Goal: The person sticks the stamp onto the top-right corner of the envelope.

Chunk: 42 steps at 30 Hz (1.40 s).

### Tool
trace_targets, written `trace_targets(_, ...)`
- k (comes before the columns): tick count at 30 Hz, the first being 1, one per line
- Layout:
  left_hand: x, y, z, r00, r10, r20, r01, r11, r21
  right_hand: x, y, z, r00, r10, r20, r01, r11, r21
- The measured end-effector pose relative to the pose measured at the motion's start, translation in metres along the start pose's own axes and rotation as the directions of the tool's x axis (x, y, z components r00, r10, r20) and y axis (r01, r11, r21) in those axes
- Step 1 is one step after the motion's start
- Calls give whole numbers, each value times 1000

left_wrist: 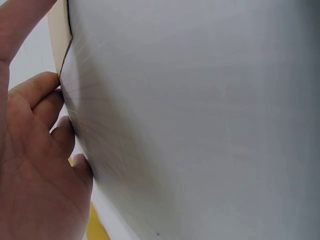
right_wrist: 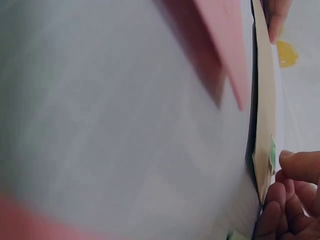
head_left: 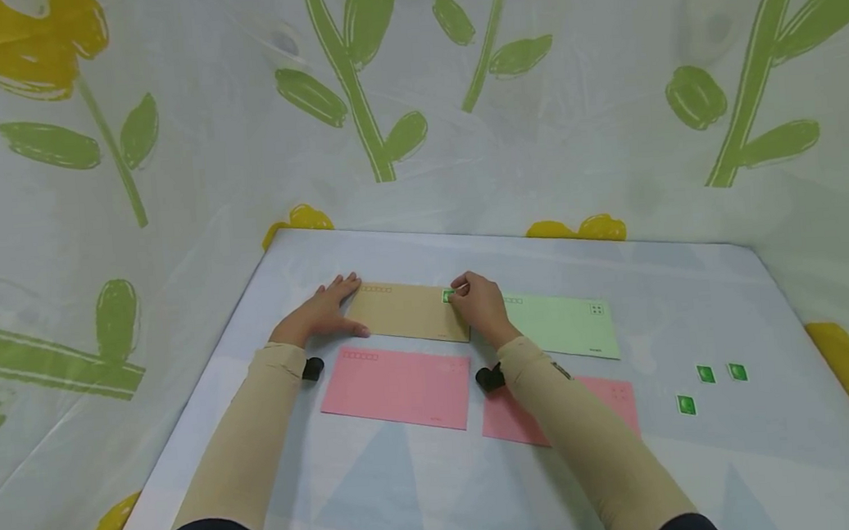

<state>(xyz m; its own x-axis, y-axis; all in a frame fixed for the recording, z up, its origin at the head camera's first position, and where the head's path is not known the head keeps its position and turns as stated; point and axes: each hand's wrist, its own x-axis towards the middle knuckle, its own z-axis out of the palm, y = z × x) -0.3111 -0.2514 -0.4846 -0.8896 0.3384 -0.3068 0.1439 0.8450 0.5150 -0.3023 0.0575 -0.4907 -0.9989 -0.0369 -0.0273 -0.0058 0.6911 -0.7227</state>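
A tan envelope (head_left: 406,311) lies flat on the table. My left hand (head_left: 327,311) rests at its left end, fingers spread, thumb near the lower left corner; in the left wrist view the fingers (left_wrist: 42,85) reach the envelope's edge. At the upper right corner is a green stamp (head_left: 447,295), and my right hand (head_left: 481,304) pinches it by its right side between thumb and curled fingers. The right wrist view shows the stamp (right_wrist: 272,154) against the envelope (right_wrist: 265,110), beside the thumb; the exact contact is partly hidden.
A light green envelope (head_left: 565,325) lies to the right, partly behind my right hand. Nearer are two pink envelopes, the left one (head_left: 399,388) and the right one (head_left: 603,392), which my right forearm partly covers. Several loose green stamps (head_left: 686,405) lie on the table's right side.
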Motion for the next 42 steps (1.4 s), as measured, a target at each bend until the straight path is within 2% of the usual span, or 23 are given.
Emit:
trace_targets(4,-1,0,1,1000,0,-3,0,1000,6,-2,2,-3,999,-48,-4,48,999,5)
trace_targets(9,-2,1,0,1000,0,-4,0,1000,-1,-4,5,-7,991,-127,30,127,992,-7)
trace_targets(14,0,1,1,1000,-7,-5,7,1000,-2,-6,7,-8,986,-162,49,162,987,-8)
trace_targets(23,-3,4,0,1000,-23,-1,23,1000,-17,-6,8,-5,982,-176,67,178,983,-33)
trace_targets(42,-1,3,1,1000,-7,-4,7,1000,-12,-3,3,-2,982,-168,88,180,970,-162)
